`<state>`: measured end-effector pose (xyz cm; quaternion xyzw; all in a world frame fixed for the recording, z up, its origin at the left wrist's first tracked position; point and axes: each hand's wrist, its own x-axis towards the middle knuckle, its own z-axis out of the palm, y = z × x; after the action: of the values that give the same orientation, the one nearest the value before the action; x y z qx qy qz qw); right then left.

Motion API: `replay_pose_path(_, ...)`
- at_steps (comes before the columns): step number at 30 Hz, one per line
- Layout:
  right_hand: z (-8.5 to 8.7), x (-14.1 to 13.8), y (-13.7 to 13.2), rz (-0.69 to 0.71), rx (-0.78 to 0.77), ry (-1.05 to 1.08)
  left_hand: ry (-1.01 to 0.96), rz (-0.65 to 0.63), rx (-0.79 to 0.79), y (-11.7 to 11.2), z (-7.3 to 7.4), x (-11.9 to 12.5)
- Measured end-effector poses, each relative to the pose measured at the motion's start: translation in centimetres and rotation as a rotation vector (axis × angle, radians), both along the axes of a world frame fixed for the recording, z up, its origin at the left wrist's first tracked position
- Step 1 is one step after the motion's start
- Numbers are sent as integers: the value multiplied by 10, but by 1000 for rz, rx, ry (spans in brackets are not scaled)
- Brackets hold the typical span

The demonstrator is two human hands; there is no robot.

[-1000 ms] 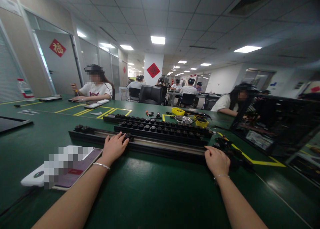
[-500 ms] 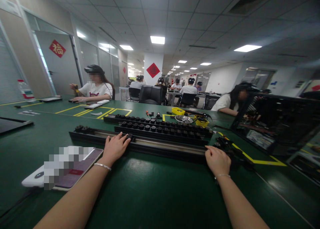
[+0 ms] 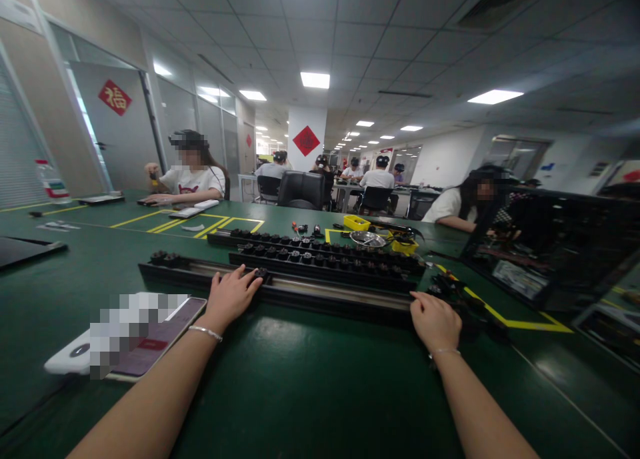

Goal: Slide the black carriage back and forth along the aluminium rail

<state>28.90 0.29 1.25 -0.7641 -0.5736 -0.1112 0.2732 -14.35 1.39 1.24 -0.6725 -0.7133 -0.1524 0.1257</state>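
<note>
A long black power track (image 3: pixel 340 291) with a pale inner channel lies crosswise in front of me. My left hand (image 3: pixel 231 297) rests on its left half with fingers spread. Its thumb side touches a round black socket module (image 3: pixel 261 273) seated in the channel. At the right end, my right hand (image 3: pixel 436 320) has its fingers curled against the track; their undersides are hidden. Two more socket modules (image 3: pixel 165 259) sit at the track's left end. Close behind lie other black tracks (image 3: pixel 320 269) carrying several such modules in rows.
A white device (image 3: pixel 67 357) and a phone (image 3: pixel 150 344), partly pixelated, lie left of my left forearm. Yellow bins (image 3: pixel 357 223) and a round metal dish (image 3: pixel 368 239) stand behind the tracks. A black open case (image 3: pixel 550 259) stands at right. Co-workers sit across the green table (image 3: pixel 310 392).
My hands and the power track hold almost the same position; the left fingers and the socket module shift very slightly right. The co-worker at left moves a raised hand slightly.
</note>
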Motion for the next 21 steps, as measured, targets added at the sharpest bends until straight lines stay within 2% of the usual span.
replay_pose_path(21, 0, 1, 0, 9, 8, -18, -7, -36, -12, -3, 3, 4)
